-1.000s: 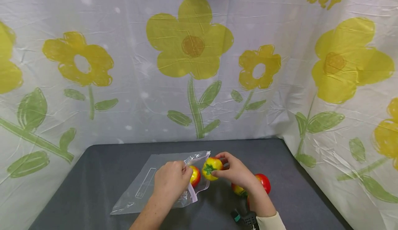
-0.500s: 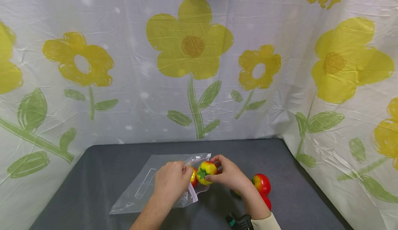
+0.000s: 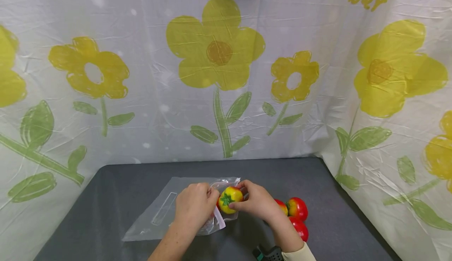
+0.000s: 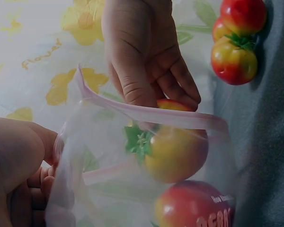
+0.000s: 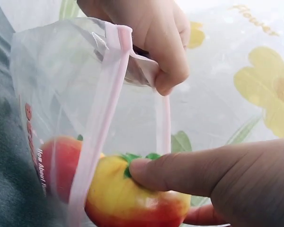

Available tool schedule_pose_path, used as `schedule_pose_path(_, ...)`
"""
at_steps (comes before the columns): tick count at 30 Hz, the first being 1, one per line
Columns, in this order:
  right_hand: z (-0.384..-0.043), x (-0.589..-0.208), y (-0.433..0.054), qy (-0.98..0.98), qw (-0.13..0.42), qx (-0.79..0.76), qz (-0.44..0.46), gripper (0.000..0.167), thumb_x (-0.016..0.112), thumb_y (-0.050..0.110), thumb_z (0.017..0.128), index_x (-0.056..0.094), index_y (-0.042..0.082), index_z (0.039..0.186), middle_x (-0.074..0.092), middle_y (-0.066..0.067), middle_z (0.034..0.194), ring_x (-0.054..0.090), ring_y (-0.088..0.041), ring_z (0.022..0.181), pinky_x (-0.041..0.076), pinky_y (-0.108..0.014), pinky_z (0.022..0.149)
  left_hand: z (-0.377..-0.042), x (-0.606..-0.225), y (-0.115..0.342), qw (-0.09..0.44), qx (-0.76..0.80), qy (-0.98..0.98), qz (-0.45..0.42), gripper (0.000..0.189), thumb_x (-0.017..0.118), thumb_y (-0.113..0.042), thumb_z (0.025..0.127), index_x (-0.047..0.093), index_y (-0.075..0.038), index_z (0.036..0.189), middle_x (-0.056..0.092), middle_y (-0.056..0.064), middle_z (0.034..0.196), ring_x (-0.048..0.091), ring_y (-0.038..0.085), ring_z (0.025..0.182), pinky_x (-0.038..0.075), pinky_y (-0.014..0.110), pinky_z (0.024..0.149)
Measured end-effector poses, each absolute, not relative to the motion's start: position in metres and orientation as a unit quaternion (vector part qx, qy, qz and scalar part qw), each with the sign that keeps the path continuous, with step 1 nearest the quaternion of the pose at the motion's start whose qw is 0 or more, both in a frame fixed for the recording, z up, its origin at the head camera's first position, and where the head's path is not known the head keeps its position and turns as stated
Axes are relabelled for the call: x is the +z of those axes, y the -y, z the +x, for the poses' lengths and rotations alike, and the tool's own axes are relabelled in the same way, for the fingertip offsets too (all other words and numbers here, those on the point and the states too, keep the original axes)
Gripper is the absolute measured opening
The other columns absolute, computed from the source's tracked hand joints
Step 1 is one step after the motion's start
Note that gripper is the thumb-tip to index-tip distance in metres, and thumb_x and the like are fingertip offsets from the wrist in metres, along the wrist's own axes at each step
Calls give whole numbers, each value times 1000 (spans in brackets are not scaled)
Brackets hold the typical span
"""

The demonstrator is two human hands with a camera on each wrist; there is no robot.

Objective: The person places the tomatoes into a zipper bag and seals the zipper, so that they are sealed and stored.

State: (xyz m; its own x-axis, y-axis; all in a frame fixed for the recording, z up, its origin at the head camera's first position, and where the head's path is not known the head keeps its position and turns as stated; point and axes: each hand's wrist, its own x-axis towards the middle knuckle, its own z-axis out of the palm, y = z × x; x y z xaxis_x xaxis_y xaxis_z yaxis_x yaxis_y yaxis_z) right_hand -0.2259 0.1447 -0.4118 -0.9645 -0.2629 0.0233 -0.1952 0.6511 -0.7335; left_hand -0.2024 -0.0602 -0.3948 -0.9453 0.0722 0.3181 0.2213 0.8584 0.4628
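My left hand (image 3: 195, 204) pinches the rim of a clear zip bag (image 3: 152, 221) with pink edging, lying on the table with its mouth raised and facing right. My right hand (image 3: 259, 200) holds a yellow-and-red tomato (image 3: 229, 198) with a green leafy top, thumb on one side and fingers on the other. In the left wrist view this tomato (image 4: 177, 153) is behind the clear film, inside the bag's mouth. Deeper in the bag lies another red tomato (image 5: 61, 161), touching or very near the held one. The fingertips of my left hand are partly hidden by the bag.
Several more red-and-yellow tomatoes (image 3: 297, 208) lie clustered on the dark grey table (image 3: 335, 190), right of my right forearm, which partly covers them. A black strapped device (image 3: 270, 254) sits by the right wrist. A flower-printed sheet (image 3: 159, 96) hangs behind the table.
My right hand has moved left and slightly down, bringing the tomato from outside the bag into its mouth. The left hand has stayed in place on the rim.
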Motion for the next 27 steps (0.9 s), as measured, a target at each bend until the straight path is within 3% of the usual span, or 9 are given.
schedule_pose_path(9, -223, -410, -141, -926, 14, -358, -118, 54, 89, 32, 75, 63, 4, 113, 65, -2, 90, 59, -17, 76, 54, -35, 71, -201, -395, 61, 161, -257, 949, -87, 42, 61, -25, 90, 45, -17, 52, 38, -7, 45, 38, 12, 41, 29, 30, 44)
schedule_pose_path(18, -222, -418, -131, -933, 5, -332, -141, 50, 87, 35, 77, 66, 5, 112, 68, -1, 91, 58, -17, 75, 52, -35, 70, -200, -394, 59, 153, -247, 953, -84, 42, 61, -25, 92, 46, -17, 53, 40, -7, 45, 40, 12, 40, 31, 29, 43)
schedule_pose_path(27, -224, -426, -126, -928, 9, -336, -163, 46, 86, 36, 78, 72, 8, 111, 69, 3, 86, 58, -13, 72, 49, -31, 64, -201, -396, 58, 168, -239, 952, -89, 42, 59, -22, 91, 44, -17, 53, 32, -6, 49, 33, 12, 42, 27, 29, 43)
